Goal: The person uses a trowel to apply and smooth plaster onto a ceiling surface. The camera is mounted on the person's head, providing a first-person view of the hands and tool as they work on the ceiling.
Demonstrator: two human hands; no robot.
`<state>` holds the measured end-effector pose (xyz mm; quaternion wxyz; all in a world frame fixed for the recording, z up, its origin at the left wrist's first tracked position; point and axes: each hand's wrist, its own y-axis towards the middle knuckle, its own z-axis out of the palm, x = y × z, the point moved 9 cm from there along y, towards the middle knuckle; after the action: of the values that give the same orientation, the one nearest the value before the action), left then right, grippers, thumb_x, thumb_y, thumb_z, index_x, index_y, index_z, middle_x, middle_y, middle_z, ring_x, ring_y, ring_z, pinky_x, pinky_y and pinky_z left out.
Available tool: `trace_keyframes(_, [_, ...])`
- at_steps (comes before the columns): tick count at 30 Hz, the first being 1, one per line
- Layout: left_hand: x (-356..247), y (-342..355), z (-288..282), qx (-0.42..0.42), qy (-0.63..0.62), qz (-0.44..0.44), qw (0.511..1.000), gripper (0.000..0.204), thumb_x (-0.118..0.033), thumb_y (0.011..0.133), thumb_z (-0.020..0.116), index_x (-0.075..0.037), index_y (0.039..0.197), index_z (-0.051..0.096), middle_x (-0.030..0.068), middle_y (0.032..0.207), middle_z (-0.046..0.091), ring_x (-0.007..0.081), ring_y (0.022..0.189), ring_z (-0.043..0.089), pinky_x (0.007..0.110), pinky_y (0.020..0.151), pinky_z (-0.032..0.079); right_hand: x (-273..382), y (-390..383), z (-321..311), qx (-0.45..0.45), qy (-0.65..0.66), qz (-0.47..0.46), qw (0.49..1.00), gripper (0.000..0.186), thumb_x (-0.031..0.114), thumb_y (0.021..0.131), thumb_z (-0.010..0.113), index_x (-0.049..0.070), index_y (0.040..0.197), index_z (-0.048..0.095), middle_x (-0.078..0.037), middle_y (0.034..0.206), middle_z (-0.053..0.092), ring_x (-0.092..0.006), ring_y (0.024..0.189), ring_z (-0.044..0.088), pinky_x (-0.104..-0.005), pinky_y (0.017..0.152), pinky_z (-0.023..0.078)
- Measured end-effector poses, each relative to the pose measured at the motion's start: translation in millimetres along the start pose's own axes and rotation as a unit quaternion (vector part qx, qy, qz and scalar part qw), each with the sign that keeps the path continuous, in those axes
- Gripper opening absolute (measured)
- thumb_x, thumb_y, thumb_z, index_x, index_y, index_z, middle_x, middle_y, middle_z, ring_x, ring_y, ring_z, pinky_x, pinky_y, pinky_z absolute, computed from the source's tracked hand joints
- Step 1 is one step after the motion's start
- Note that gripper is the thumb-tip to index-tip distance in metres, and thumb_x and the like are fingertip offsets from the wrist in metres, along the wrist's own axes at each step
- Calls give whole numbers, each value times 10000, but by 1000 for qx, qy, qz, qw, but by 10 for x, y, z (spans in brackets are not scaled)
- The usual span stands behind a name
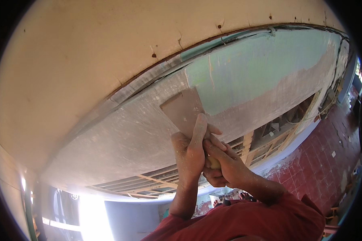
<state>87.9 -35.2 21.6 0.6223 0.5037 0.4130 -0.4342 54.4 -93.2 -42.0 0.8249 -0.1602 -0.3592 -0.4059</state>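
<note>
A broad scraper (182, 107) has its wide, dusty blade against the wall, at the left border of a pale green paint patch (249, 72). My right hand (225, 164) is wrapped round its yellowish handle (213, 162). My left hand (191, 148) grips higher up, around the base of the blade, with a finger or thumb stretched along its edge. Both hands are close together and dusty. Around the blade, the wall surface (120, 132) is bare, greyish brown and streaked. Part of the handle is hidden by my fingers.
A beige ceiling panel (88, 48) with dark nail heads meets the wall at a ragged seam. Cables (272, 32) run along it. Wooden slatted openings (157, 184) lie below the scraped area. Red floor tiles (309, 160) carry pale scraps. Bright light enters lower left.
</note>
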Motion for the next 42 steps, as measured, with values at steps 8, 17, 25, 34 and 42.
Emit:
trace_keyframes(8, [84, -38, -57, 20, 0, -20, 1000, 437, -263, 990, 566, 78, 726, 632, 122, 582, 607, 171, 486, 612, 266, 463, 458, -75, 11, -44, -38, -14, -3, 999, 438, 449, 1030, 453, 96, 770, 450, 16, 529, 391, -73, 349, 314, -247, 320, 232])
trace_keyframes(17, [82, -135, -97, 13, 21, -26, 999, 450, -319, 973, 574, 57, 735, 639, 100, 529, 583, 144, 445, 555, 246, 417, 409, -157, -82, 26, -44, -20, -18, 999, 378, 429, 1014, 479, 110, 813, 455, -6, 492, 371, -110, 289, 288, -271, 281, 216])
trace_keyframes(25, [401, -247, -207, -7, 35, -45, 998, 477, -366, 966, 584, 44, 730, 646, 92, 533, 591, 121, 455, 549, 233, 416, 378, -350, -58, -210, -74, -45, 0, 996, 461, 480, 1009, 485, 81, 784, 445, 30, 531, 376, -68, 356, 330, -256, 309, 229])
trace_keyframes(34, [218, -157, -163, 5, 49, -25, 998, 490, -358, 958, 592, 52, 692, 630, 81, 533, 567, 132, 470, 552, 249, 461, 401, -184, -19, -128, -87, -64, -35, 993, 464, 494, 1018, 454, 82, 804, 459, 26, 541, 394, -66, 359, 350, -250, 302, 254])
trace_keyframes(42, [320, -186, -203, -18, 46, 22, 999, 473, -350, 956, 580, 46, 701, 624, 79, 535, 562, 133, 456, 538, 261, 434, 382, -283, -4, -259, -155, -80, -44, 984, 442, 486, 1018, 462, 88, 827, 482, 34, 545, 395, -51, 366, 356, -240, 305, 259])
